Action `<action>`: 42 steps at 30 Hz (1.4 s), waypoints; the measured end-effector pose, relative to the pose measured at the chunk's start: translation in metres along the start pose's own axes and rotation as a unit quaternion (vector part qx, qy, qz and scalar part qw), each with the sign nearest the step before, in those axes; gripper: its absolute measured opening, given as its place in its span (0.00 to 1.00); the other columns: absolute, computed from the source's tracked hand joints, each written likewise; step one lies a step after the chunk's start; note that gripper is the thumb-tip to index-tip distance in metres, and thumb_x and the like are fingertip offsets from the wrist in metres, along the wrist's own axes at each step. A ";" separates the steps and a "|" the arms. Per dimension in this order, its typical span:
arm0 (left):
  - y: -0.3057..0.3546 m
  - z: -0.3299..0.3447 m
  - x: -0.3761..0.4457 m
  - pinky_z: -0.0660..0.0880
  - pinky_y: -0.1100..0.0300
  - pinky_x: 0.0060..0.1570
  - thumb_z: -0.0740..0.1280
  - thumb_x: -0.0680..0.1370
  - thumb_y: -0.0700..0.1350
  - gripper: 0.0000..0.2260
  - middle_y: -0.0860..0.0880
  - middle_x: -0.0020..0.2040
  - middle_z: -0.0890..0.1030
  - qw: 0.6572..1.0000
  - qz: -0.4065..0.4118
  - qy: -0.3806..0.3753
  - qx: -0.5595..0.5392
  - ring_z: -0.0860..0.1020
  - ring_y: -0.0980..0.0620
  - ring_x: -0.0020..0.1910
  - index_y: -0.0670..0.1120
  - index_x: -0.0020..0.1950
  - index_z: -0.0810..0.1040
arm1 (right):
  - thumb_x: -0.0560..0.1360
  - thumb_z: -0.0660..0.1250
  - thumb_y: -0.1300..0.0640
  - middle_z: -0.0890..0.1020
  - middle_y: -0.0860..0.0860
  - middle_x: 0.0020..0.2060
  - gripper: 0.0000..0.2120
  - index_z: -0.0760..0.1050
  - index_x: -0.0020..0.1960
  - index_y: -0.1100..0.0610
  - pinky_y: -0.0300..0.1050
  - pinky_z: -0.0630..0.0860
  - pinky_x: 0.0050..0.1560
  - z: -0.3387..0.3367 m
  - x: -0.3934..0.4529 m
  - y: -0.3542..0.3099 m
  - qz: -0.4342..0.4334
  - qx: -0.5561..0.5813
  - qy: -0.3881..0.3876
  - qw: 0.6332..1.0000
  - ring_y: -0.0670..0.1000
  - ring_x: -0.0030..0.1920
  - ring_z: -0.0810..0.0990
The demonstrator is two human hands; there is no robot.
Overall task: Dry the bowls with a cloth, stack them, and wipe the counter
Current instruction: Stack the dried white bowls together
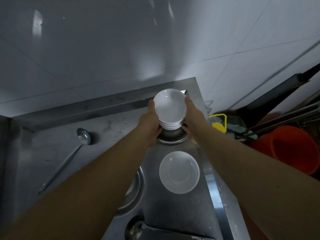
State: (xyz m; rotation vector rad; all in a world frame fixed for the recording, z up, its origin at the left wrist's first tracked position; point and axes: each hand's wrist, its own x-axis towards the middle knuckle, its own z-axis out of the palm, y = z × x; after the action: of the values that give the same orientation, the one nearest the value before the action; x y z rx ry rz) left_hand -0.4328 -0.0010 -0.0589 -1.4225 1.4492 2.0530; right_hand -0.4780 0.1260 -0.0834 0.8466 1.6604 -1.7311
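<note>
Bowls are the concern, but first the steel surface [107, 135] that carries them, running from 7 o'clock up to the wall at 12, with a long ladle [69, 156] lying at 9 o'clock. At 12 o'clock a stack of white bowls [169, 108] is clasped from both sides, the left hand [152, 122] and right hand [194, 122] curled round its lower rims, while a single bowl [179, 172] rests at 5 o'clock. Glazed, stiff and probably breakable, the stack looks weighty and slippery, so a grip low on both flanks seems safest.
</note>
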 end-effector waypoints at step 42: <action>-0.099 -0.046 -0.155 0.83 0.62 0.36 0.62 0.86 0.59 0.14 0.51 0.46 0.89 0.996 0.055 0.029 -0.058 0.87 0.50 0.49 0.51 0.59 0.81 | 0.64 0.66 0.28 0.88 0.42 0.47 0.22 0.86 0.47 0.39 0.61 0.81 0.64 -0.085 -0.145 0.071 -0.075 -0.054 -0.075 0.993 0.50 0.57 0.86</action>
State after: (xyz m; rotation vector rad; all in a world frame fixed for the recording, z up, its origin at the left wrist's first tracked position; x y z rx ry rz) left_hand -0.2647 0.0557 0.0092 -1.4886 1.4826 2.2138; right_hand -0.3279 0.2054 -0.0162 0.5385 1.7360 -1.7399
